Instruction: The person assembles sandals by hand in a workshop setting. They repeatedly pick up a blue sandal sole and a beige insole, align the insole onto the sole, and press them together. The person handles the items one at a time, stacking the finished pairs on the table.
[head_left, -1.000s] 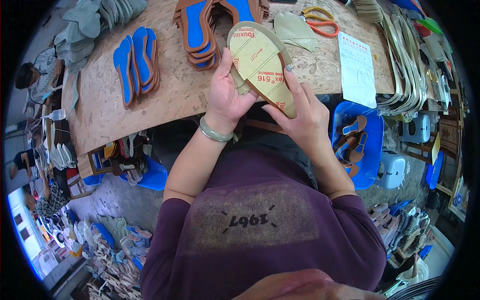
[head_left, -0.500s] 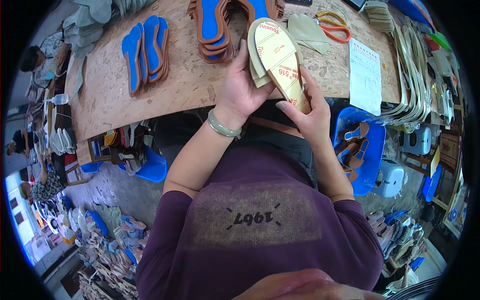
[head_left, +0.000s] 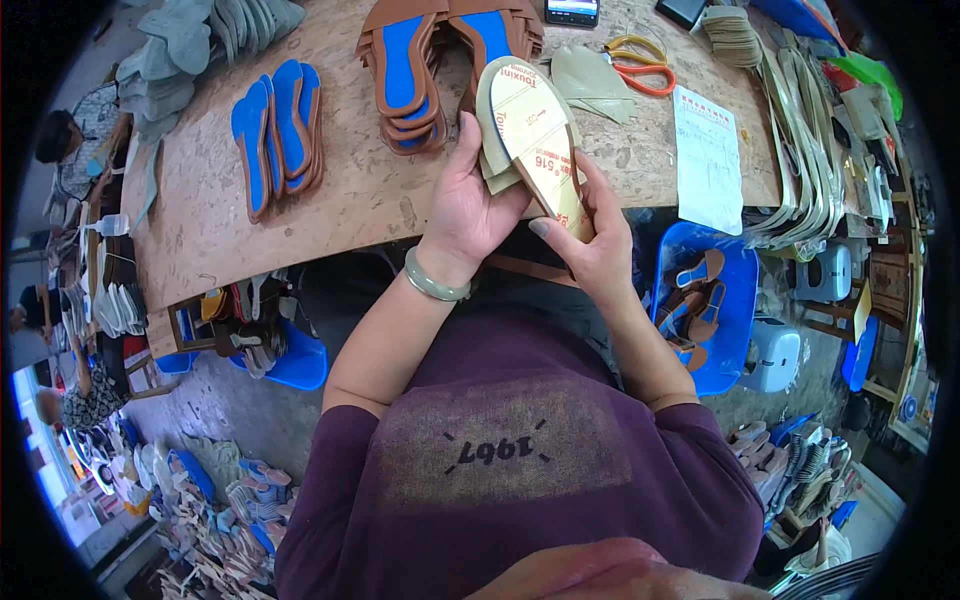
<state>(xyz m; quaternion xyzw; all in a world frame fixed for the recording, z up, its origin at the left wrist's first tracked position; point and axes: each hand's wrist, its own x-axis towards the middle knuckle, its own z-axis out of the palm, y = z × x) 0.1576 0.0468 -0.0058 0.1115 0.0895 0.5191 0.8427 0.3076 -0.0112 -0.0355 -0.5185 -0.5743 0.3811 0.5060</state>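
Over the near edge of the workbench, both hands hold a shoe insole (head_left: 535,130) with a pale yellow printed backing and a brown rim. A beige lining piece (head_left: 487,140) sits around its rounded toe end. My left hand (head_left: 472,205) supports the toe part from the left and below, thumb up along the side. My right hand (head_left: 597,225) grips the narrower end between thumb and fingers. Just beyond lie stacked brown insoles with blue faces (head_left: 405,65). To their left is a smaller group of blue and brown insoles (head_left: 285,130). Some finger ends are hidden behind the piece.
Beige cut pieces (head_left: 592,82), scissors with orange and red handles (head_left: 645,75), a paper sheet (head_left: 708,160) and a phone (head_left: 572,10) lie on the workbench (head_left: 350,190). Below right stands a blue bin (head_left: 735,320) with brown sandals. Other people are at the far left.
The view has shifted, so the bench items appear lower and slightly left. Both hands still hold the insole, with little change in grip.
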